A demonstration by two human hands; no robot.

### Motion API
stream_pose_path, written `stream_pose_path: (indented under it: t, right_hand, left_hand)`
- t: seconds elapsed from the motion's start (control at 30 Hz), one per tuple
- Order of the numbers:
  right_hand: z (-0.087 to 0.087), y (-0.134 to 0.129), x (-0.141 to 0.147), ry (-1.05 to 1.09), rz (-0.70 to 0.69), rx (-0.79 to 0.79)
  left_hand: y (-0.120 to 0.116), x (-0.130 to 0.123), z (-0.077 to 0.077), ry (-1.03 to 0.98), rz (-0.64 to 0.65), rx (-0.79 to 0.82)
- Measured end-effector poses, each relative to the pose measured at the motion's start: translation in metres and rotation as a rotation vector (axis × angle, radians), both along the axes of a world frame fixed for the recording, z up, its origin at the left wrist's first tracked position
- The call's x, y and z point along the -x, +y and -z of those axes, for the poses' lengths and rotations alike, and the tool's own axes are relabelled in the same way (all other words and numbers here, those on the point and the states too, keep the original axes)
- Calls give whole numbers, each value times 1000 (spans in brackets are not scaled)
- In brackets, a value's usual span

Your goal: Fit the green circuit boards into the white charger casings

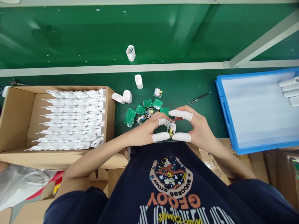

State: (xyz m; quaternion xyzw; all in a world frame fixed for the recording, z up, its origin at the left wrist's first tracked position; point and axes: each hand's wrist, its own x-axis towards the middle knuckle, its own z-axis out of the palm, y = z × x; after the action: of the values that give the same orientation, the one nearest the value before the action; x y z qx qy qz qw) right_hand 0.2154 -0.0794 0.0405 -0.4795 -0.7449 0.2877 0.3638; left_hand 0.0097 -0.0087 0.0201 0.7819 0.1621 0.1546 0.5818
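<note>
Between both hands, near the table's front edge, is a small circuit board [171,128] with yellow and white parts, held on edge. My left hand [155,129], with white finger covers on thumb and finger, pinches its left side. From the right, my right hand [191,124], also with covered thumb and finger, grips the other side. Several green circuit boards [140,109] lie loosely just beyond my left hand. White open-topped housings [127,96] stand or lie behind them, and one more housing [130,53] on the upper ledge has parts inside.
On the left, a cardboard box [111,115] holds rows of white cabled pieces [74,116]. Black tweezers [199,98] lie right of the boards. A blue tray [230,124] at the right contains white housings [291,88]. A white rail [105,69] crosses behind.
</note>
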Motion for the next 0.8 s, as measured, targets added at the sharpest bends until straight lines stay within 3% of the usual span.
stream_pose_path:
  t: [0.2, 0.3, 0.5, 0.7, 0.8]
  right_hand:
    - [1, -2, -10, -325, -241, -212]
    - [-1, -5, -4, -364, -295, -187]
    - [3, -15, 17, -58, -128, 13]
    - [19, -28, 12, 53, -28, 23]
    - [30, -28, -6, 174, 139, 85]
  left_hand:
    - [0, -2, 3, 27, 40, 737]
    - [-5, -5, 11, 25, 30, 943]
    - [-8, -2, 10, 169, -54, 700]
    - [-6, 0, 10, 144, 147, 698]
    - [-4, 0, 7, 160, 211, 630]
